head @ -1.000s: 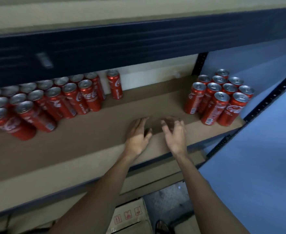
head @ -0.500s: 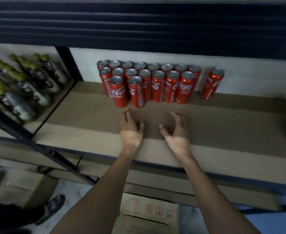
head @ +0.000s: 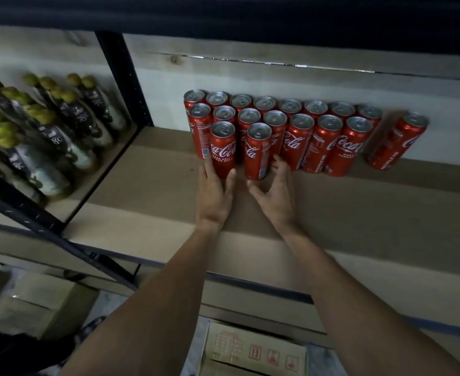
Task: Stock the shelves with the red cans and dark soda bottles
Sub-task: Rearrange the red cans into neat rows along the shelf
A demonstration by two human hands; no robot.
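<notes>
Several red cans stand in rows at the back of the brown shelf board, with one more can apart on the right. Two cans stand in front of the rows. My left hand holds the base of the front left can between thumb and fingers. My right hand is spread at the front right can, its fingers along the can's right side and its thumb below the base. Dark soda bottles with yellow-green caps fill the neighbouring bay on the left.
A black upright post divides the two bays. A dark beam of the shelf above hangs over the cans. A cardboard box sits on the floor below my arms, and a brown box lies at lower left.
The view has swung left from the cans at the shelf's right end to this left group. Both hands moved forward across the board and reached the two front cans.
</notes>
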